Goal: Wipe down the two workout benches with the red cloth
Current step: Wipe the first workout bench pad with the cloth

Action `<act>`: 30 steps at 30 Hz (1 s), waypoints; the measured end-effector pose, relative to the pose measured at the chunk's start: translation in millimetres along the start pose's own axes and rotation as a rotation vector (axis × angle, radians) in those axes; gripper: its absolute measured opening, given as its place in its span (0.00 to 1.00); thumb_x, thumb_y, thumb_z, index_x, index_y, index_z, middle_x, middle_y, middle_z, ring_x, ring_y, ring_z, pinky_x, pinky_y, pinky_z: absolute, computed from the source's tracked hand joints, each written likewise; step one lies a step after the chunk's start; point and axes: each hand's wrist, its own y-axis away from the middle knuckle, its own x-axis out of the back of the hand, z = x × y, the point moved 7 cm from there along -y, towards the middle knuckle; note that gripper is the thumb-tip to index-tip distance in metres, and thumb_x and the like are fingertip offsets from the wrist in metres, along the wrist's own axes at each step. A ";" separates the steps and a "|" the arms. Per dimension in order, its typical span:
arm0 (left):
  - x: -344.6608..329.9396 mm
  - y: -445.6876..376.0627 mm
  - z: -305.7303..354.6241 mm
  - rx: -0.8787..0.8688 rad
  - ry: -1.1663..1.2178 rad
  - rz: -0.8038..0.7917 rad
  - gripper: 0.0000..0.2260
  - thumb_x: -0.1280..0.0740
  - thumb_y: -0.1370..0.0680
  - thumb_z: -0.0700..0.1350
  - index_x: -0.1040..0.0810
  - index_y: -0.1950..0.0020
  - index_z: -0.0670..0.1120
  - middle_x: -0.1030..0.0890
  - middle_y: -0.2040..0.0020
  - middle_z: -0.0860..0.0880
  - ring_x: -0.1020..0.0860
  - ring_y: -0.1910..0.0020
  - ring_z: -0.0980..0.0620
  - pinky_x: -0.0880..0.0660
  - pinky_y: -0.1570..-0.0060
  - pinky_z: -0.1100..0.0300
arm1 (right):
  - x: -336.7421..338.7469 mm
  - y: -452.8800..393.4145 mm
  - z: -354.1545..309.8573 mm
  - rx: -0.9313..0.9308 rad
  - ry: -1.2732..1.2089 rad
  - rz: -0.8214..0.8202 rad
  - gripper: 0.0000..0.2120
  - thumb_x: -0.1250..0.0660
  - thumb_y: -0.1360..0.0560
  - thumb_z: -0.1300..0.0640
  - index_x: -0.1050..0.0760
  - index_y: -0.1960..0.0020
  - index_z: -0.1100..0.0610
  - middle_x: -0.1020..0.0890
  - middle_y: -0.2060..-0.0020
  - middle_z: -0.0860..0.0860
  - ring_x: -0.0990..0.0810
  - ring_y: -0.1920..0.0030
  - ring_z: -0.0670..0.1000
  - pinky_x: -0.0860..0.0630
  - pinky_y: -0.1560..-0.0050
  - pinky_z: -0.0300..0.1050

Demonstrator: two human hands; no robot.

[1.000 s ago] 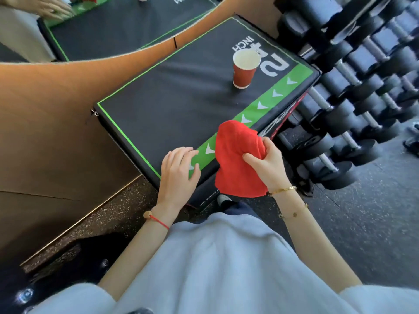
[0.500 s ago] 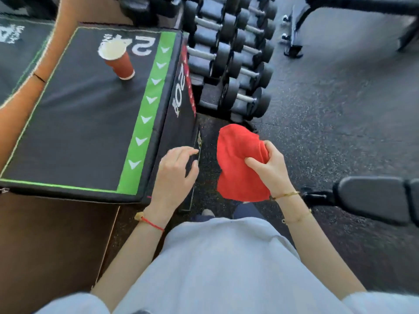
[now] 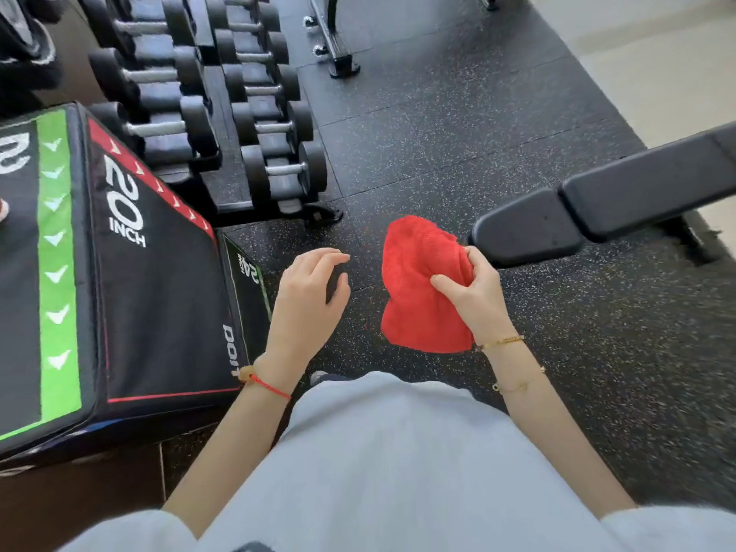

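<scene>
Head view. Right hand (image 3: 476, 296): thumb and curled fingers grasping the red cloth (image 3: 422, 284), which is bunched and hangs in the air above the floor; gold bracelets on the wrist. Left hand (image 3: 308, 296): holds nothing, fingers loosely bent, over the floor at 9 o'clock of the cloth; red string bracelet on the wrist. Workout bench (image 3: 597, 217): black padded, 2 pad sections, at 2 o'clock of the cloth, its near end just beside the right hand's fingers. Plyo box (image 3: 131, 296): black, at 9 o'clock of the left hand; side reads "20 INCH" under a red arrow strip, end face reads "24", top carries a green arrow strip. Dumbbell rack (image 3: 223, 113): black dumbbells in 2 rows, at 11 o'clock. Floor (image 3: 458, 133): dark speckled rubber. Second bench frame (image 3: 330, 41), only partly seen, at 12 o'clock.
</scene>
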 end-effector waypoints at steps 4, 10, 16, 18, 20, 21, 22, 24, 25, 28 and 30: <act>-55.2 -3.2 61.9 -0.045 0.008 -0.009 0.11 0.35 0.21 0.40 0.21 0.39 0.43 0.20 0.40 0.47 0.25 0.38 0.47 0.28 0.36 0.51 | 93.7 9.2 28.7 -0.032 0.009 0.064 0.11 0.28 0.31 0.68 0.27 0.52 0.61 0.21 0.60 0.49 0.24 0.60 0.44 0.26 0.57 0.35; -127.6 -11.2 145.1 -0.086 0.030 -0.036 0.11 0.35 0.21 0.41 0.22 0.39 0.44 0.21 0.40 0.47 0.24 0.39 0.47 0.28 0.36 0.51 | 211.3 2.2 59.3 -0.055 0.060 0.121 0.11 0.29 0.31 0.69 0.28 0.53 0.60 0.23 0.62 0.47 0.26 0.63 0.40 0.29 0.61 0.29; -182.4 -40.7 190.6 -0.114 0.026 -0.091 0.11 0.35 0.22 0.41 0.22 0.40 0.44 0.20 0.41 0.48 0.24 0.41 0.46 0.27 0.38 0.49 | 274.7 -35.3 89.5 -0.095 0.092 0.151 0.11 0.28 0.31 0.66 0.27 0.52 0.61 0.21 0.58 0.51 0.24 0.58 0.48 0.26 0.55 0.40; -198.4 -56.1 197.9 -0.112 0.015 -0.102 0.11 0.35 0.22 0.40 0.22 0.39 0.44 0.20 0.41 0.48 0.24 0.41 0.46 0.27 0.39 0.49 | 286.4 -52.2 99.6 -0.118 0.096 0.152 0.12 0.28 0.31 0.66 0.27 0.51 0.63 0.21 0.57 0.52 0.24 0.57 0.50 0.25 0.54 0.43; -215.4 -74.8 203.3 -0.104 0.001 -0.110 0.12 0.34 0.22 0.40 0.22 0.39 0.44 0.20 0.41 0.48 0.23 0.41 0.46 0.27 0.39 0.49 | 296.8 -72.9 107.6 -0.124 0.099 0.155 0.12 0.28 0.32 0.66 0.28 0.52 0.61 0.22 0.59 0.50 0.24 0.58 0.49 0.26 0.56 0.38; -224.5 -85.2 204.6 -0.096 -0.010 -0.114 0.12 0.34 0.22 0.40 0.22 0.39 0.44 0.20 0.41 0.48 0.23 0.41 0.46 0.27 0.39 0.49 | 301.4 -84.5 111.6 -0.128 0.105 0.155 0.12 0.28 0.32 0.66 0.28 0.52 0.60 0.23 0.60 0.49 0.25 0.59 0.48 0.27 0.58 0.35; -234.0 -96.0 205.5 -0.085 -0.023 -0.119 0.12 0.34 0.22 0.39 0.22 0.39 0.44 0.20 0.40 0.47 0.23 0.41 0.45 0.27 0.39 0.49 | 305.5 -96.5 115.9 -0.134 0.114 0.155 0.12 0.28 0.32 0.65 0.28 0.52 0.61 0.23 0.60 0.50 0.25 0.58 0.48 0.27 0.57 0.36; -252.6 -118.8 206.4 -0.071 -0.042 -0.124 0.13 0.34 0.22 0.40 0.22 0.38 0.43 0.20 0.40 0.47 0.23 0.41 0.45 0.28 0.39 0.49 | 313.8 -122.2 123.8 -0.152 0.129 0.155 0.12 0.27 0.32 0.65 0.28 0.52 0.64 0.23 0.59 0.52 0.26 0.58 0.50 0.27 0.55 0.43; -261.3 -130.4 206.2 -0.066 -0.048 -0.125 0.13 0.34 0.22 0.40 0.22 0.38 0.43 0.20 0.40 0.47 0.24 0.40 0.45 0.28 0.38 0.49 | 318.1 -135.2 127.2 -0.159 0.134 0.157 0.12 0.27 0.32 0.65 0.29 0.53 0.64 0.23 0.59 0.53 0.26 0.58 0.50 0.28 0.55 0.45; -286.5 -164.2 205.5 -0.051 -0.047 -0.130 0.13 0.35 0.22 0.40 0.23 0.37 0.44 0.20 0.39 0.47 0.24 0.40 0.46 0.28 0.39 0.50 | 331.3 -175.3 134.0 -0.167 0.171 0.156 0.13 0.27 0.32 0.64 0.31 0.56 0.60 0.25 0.62 0.51 0.29 0.61 0.50 0.33 0.61 0.43; -303.8 -184.3 204.1 -0.041 -0.046 -0.130 0.13 0.34 0.22 0.39 0.22 0.38 0.44 0.20 0.40 0.47 0.24 0.40 0.46 0.29 0.39 0.51 | 339.8 -201.8 143.2 -0.190 0.177 0.150 0.13 0.27 0.32 0.64 0.31 0.55 0.59 0.25 0.62 0.51 0.28 0.61 0.50 0.33 0.61 0.43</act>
